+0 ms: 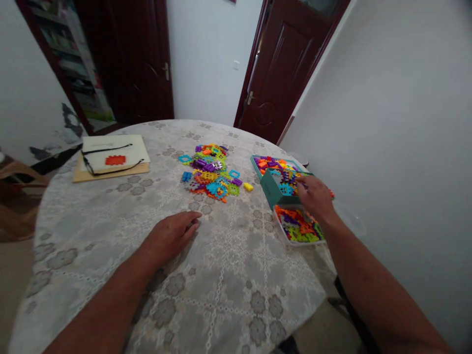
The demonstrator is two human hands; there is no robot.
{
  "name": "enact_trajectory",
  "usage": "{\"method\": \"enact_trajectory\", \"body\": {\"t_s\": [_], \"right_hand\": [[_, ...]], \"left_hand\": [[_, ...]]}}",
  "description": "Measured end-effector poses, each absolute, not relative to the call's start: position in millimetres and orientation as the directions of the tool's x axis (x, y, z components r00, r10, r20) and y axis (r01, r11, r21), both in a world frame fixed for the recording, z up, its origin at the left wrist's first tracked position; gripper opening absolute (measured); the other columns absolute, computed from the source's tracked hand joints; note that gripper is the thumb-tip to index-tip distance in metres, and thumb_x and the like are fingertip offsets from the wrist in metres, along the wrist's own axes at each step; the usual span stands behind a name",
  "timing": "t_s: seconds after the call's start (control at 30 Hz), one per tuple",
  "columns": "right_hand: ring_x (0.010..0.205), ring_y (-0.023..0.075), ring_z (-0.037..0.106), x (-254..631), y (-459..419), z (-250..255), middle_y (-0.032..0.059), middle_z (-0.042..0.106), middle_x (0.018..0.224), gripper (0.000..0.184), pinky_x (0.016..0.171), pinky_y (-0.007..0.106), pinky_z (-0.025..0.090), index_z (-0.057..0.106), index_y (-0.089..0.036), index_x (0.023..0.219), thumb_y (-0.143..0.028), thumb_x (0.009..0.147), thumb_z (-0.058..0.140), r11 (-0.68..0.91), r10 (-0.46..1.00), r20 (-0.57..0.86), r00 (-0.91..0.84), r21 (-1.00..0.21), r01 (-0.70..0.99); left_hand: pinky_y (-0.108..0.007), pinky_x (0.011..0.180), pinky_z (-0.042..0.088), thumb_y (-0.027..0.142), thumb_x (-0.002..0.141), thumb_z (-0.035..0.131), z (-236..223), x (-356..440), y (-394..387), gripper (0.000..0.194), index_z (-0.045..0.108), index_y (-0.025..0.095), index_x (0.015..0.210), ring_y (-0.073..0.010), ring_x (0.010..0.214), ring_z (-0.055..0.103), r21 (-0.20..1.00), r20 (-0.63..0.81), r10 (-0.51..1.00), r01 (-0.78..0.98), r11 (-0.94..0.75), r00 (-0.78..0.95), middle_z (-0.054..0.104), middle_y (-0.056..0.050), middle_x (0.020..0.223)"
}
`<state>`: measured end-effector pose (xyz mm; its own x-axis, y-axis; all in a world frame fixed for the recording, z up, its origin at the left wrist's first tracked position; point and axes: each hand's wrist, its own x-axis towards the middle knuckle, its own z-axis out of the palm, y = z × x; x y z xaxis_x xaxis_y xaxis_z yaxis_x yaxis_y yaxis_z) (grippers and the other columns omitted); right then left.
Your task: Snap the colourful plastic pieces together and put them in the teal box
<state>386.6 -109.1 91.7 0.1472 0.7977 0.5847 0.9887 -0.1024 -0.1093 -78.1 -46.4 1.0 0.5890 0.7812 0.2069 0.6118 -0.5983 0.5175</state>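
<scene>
My left hand (173, 235) rests on the tablecloth, holding nothing, its fingers loosely bent and a gap showing beside the thumb. Beyond it lies a loose pile of colourful plastic building pieces (208, 176), with a yellow piece (248, 187) at its right edge. On the right, my right hand (314, 194) reaches over a dark green box (272, 189) full of similar pieces. Its fingers are bent together at the box's contents; what they grip is hidden. Below that hand stands a clear plastic tub (291, 241) of orange, green and purple pieces.
A teal tray (257, 167) of pieces sits behind the green box. At the left of the round table (228, 275) are a paper stack (134, 147), black-framed glasses (92, 172) and an orange piece (115, 160). The right wall (405, 123) stands close by.
</scene>
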Motion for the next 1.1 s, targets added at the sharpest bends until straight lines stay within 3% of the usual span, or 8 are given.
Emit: {"method": "enact_trajectory", "body": {"t_s": [0.13,0.23,0.33,0.57,0.67,0.83,0.97,1.1], "right_hand": [[0.119,0.0285,0.068,293.9,-107.3,78.2,0.0116,0.075,0.124,0.028,0.112,0.049,0.051,0.071,-0.023,0.122,-0.032,0.102,0.055,0.295,0.803,0.586,-0.106,-0.237,0.926],[0.133,0.0290,0.061,239.9,-84.1,55.5,0.0146,0.069,0.138,0.037,0.119,0.050,0.046,0.066,-0.022,0.135,-0.037,0.103,0.058,0.416,0.815,0.537,-0.218,-0.280,0.865],[0.141,0.0310,0.054,211.4,-46.5,33.4,0.0189,0.063,0.147,0.045,0.123,0.051,0.041,0.064,-0.018,0.141,-0.041,0.104,0.056,0.313,0.880,0.448,-0.158,-0.298,0.902],[0.150,0.0414,0.042,200.7,12.9,19.2,0.0189,0.044,0.165,0.057,0.119,0.063,0.038,0.058,-0.023,0.154,-0.053,0.108,0.044,-0.335,0.872,0.246,0.423,-0.331,0.882],[0.148,0.0422,0.044,199.4,21.5,16.7,0.0180,0.048,0.163,0.058,0.117,0.065,0.037,0.061,-0.026,0.152,-0.057,0.109,0.037,-0.428,0.856,0.138,0.497,-0.350,0.833],[0.141,0.0363,0.052,195.5,26.1,6.7,0.0142,0.061,0.150,0.057,0.118,0.056,0.039,0.069,-0.030,0.144,-0.066,0.104,0.048,-0.312,0.919,0.134,0.371,-0.328,0.892],[0.129,0.0300,0.061,191.6,16.6,-4.3,0.0152,0.071,0.135,0.044,0.116,0.047,0.042,0.072,-0.022,0.135,-0.050,0.103,0.058,-0.038,0.957,0.267,0.116,-0.283,0.958],[0.127,0.0305,0.063,184.1,-5.9,-10.6,0.0160,0.072,0.135,0.040,0.116,0.047,0.043,0.071,-0.020,0.135,-0.041,0.101,0.063,0.120,0.950,0.310,-0.025,-0.293,0.948]], "left_hand": [[-0.042,0.100,0.056,0.039,0.103,0.045,5.3,-77.1,-50.0,0.045,0.070,0.017,0.133,-0.0281,0.108,0.076,0.506,0.183,0.781,0.624,-0.595,0.597,0.080,-0.013,0.119],[-0.040,0.101,0.055,0.037,0.104,0.045,5.1,-77.1,-50.6,0.043,0.069,0.019,0.134,-0.0268,0.109,0.075,0.497,0.183,0.780,0.628,-0.599,0.598,0.080,-0.012,0.120],[-0.040,0.102,0.055,0.036,0.104,0.046,3.5,-77.7,-50.6,0.042,0.069,0.019,0.134,-0.0264,0.110,0.075,0.489,0.195,0.783,0.634,-0.599,0.590,0.080,-0.012,0.120],[-0.039,0.105,0.054,0.032,0.104,0.048,2.2,-79.9,-50.9,0.039,0.070,0.021,0.134,-0.0262,0.113,0.074,0.449,0.224,0.788,0.656,-0.606,0.574,0.079,-0.011,0.125],[-0.040,0.106,0.054,0.030,0.103,0.050,-0.1,-81.8,-48.5,0.039,0.070,0.019,0.134,-0.0271,0.116,0.073,0.436,0.244,0.797,0.672,-0.599,0.552,0.078,-0.012,0.125],[-0.047,0.112,0.051,0.027,0.101,0.053,-4.4,-86.9,-41.8,0.039,0.069,0.018,0.136,-0.0308,0.124,0.067,0.401,0.297,0.812,0.706,-0.584,0.502,0.074,-0.015,0.133],[-0.048,0.117,0.047,0.026,0.099,0.056,-0.4,-87.7,-41.0,0.046,0.064,0.017,0.143,-0.0311,0.130,0.062,0.395,0.322,0.809,0.706,-0.588,0.492,0.069,-0.016,0.140],[-0.049,0.115,0.046,0.029,0.097,0.064,6.5,-82.7,-46.6,0.054,0.058,0.020,0.150,-0.0321,0.131,0.059,0.387,0.274,0.819,0.722,-0.574,0.504,0.066,-0.016,0.144]]}}
